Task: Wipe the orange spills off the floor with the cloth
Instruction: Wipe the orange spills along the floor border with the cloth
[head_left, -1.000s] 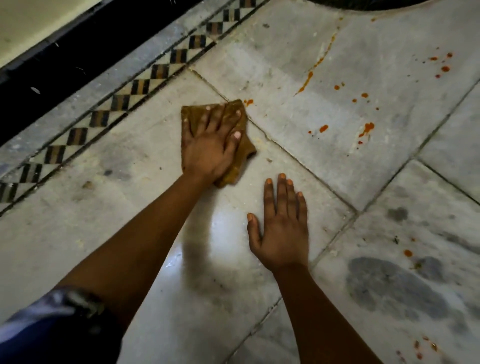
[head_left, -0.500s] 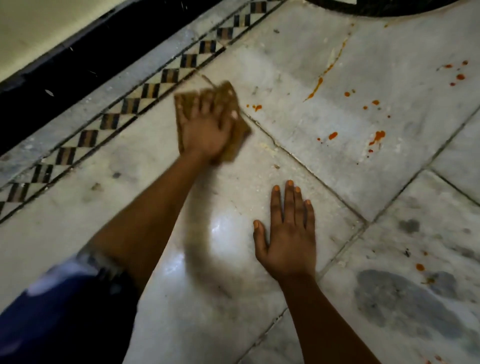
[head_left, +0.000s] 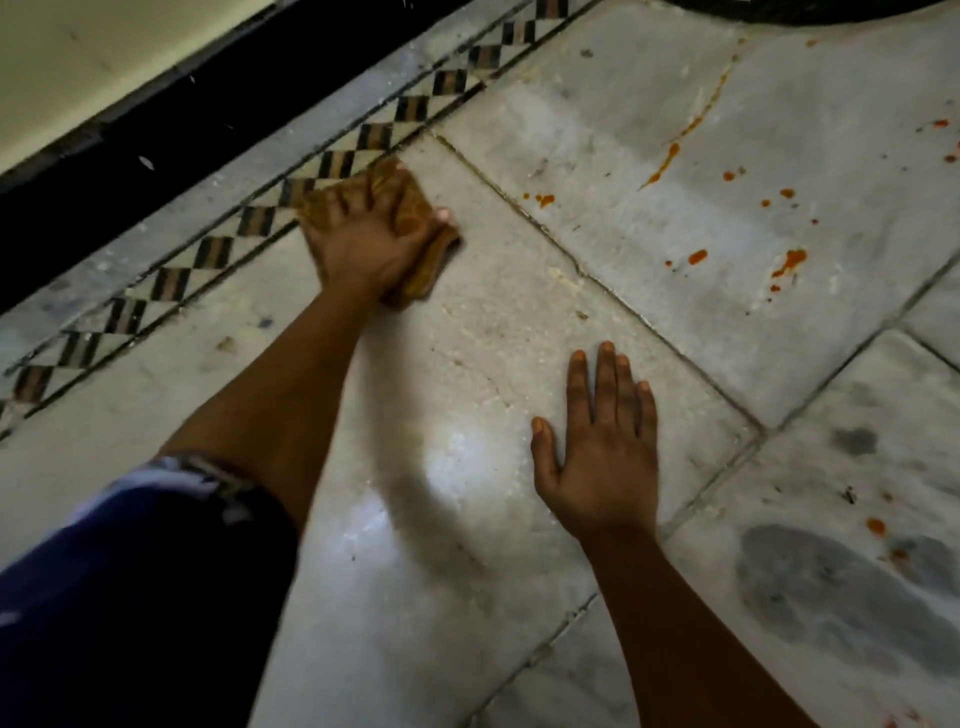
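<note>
Left hand (head_left: 363, 244) pressed flat on folded brown cloth (head_left: 415, 228), fingers spread over it, thumb tip showing at its right edge; cloth on the floor (head_left: 467, 364) hard against the checkered border strip (head_left: 332, 166), at the far-left corner of the near slab. Right hand (head_left: 602, 457) empty, fingers straight and together, palm down on the same slab — apparently a prop for body weight. Nearest orange spot (head_left: 544, 199) just across the grout joint (head_left: 519, 208), to the right of the cloth and slightly beyond it. Main scatter (head_left: 789, 260) further right on the far slab, well apart from the cloth; long orange streak (head_left: 670, 161) running up and away toward the top edge. More drops (head_left: 877, 526) on the near-right slab, beside a dark grey blotch (head_left: 841, 603) — closer to the right hand than to the cloth. Key relation: all visible spills lie right of the cloth, none under it. Judged next stroke: sweep rightward across the joint, nearest spot first. Cloth-bearing hand nearer to that spot; a long cross-body reach for the rest.
</note>
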